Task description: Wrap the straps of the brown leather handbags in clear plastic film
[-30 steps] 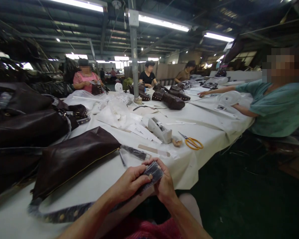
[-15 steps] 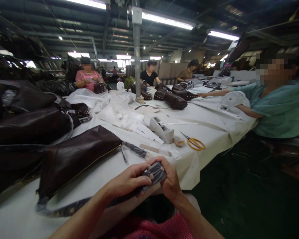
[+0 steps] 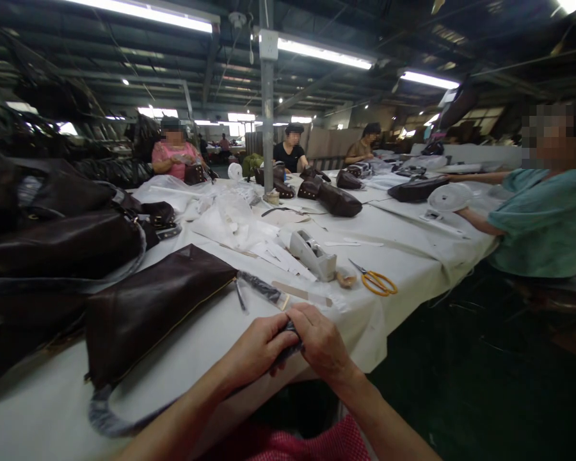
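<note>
At the table's near edge, my left hand (image 3: 256,349) is closed around a dark bag strap (image 3: 106,416) in clear plastic wrap. My right hand (image 3: 322,339) closes over the same strap's end from the other side, and the fingers of both hands meet. Most of the gripped end is hidden under them. The strap loops left, passing below my left forearm, to the lower corner of a dark brown leather bag (image 3: 158,304) with a yellowish zip edge. Just beyond my hands lies another plastic-wrapped strap piece (image 3: 262,286) with a buckle, attached near the bag's other corner.
Orange-handled scissors (image 3: 378,282) and a tape dispenser (image 3: 313,256) lie ahead on the white-covered table (image 3: 403,269). More brown bags (image 3: 62,246) are piled at left. A metal post (image 3: 267,109) rises mid-table. A co-worker in a green top (image 3: 547,218) handles a bag at right; others sit opposite.
My right hand has turned over the strap end, covering the studded part that showed before. The co-worker at right has drawn a brown bag closer. The view has shifted slightly.
</note>
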The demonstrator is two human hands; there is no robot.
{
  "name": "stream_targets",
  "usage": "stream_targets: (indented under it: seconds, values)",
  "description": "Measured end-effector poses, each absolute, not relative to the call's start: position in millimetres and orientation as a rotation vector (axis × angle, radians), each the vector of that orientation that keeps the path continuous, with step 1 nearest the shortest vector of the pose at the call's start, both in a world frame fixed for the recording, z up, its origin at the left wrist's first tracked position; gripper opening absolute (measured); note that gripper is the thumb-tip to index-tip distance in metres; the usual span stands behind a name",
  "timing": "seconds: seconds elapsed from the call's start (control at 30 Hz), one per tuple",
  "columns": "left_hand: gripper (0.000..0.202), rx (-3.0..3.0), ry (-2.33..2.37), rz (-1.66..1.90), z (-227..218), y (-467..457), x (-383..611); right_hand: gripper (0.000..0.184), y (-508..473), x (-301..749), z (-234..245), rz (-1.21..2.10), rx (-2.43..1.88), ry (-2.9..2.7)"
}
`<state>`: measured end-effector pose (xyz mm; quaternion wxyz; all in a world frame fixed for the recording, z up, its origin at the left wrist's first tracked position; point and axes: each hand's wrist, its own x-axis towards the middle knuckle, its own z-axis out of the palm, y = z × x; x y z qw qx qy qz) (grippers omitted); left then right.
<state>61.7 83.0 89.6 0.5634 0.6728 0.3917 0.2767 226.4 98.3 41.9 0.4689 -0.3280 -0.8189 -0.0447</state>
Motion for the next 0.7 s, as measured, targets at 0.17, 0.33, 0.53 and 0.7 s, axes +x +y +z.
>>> stream_targets:
  seconds: [0.17, 0.33, 0.53, 0.7]
  values:
    - [0.013, 1.462, 0.755, 0.493, 94, 91, 49, 0.018, 90, 219, 40, 0.318, -0.865, -1.739]
    - [0.024, 1.423, 0.77, 0.406, 92, 91, 34, 0.023, 84, 194, 30, 0.946, -0.884, -1.246]
    - [0.016, 1.413, 0.889, 0.48, 74, 90, 31, 0.019, 95, 187, 22, 1.117, -0.922, -1.248]
    - [0.018, 1.511, 0.981, 0.609, 67, 94, 42, 0.034, 106, 208, 28, 0.084, -0.87, -1.966]
